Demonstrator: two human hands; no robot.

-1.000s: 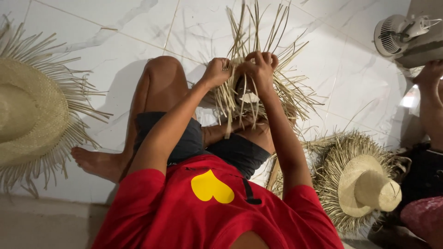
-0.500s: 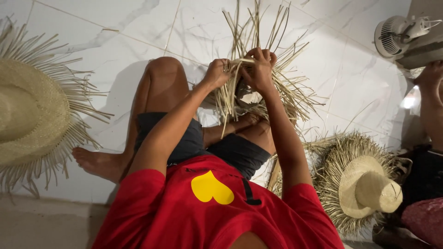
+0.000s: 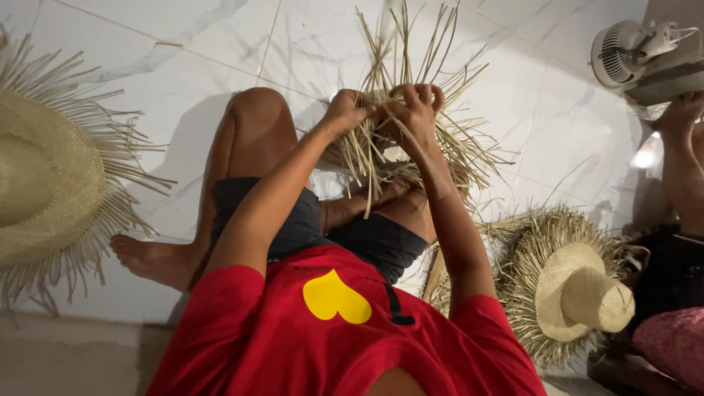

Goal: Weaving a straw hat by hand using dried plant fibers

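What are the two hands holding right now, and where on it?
Both the left hand and right hand grip the unfinished straw hat by its loose strands near the woven edge.

A half-woven straw hat [image 3: 400, 158] of pale tan strips sits above the person's knees, over the white tiled floor [image 3: 183, 59]. Its woven part is bunched at the centre, partly hidden. Loose, unwoven strands fan out from it in all directions: long stiff ones stand upward and away, shorter ones droop down and to the right.
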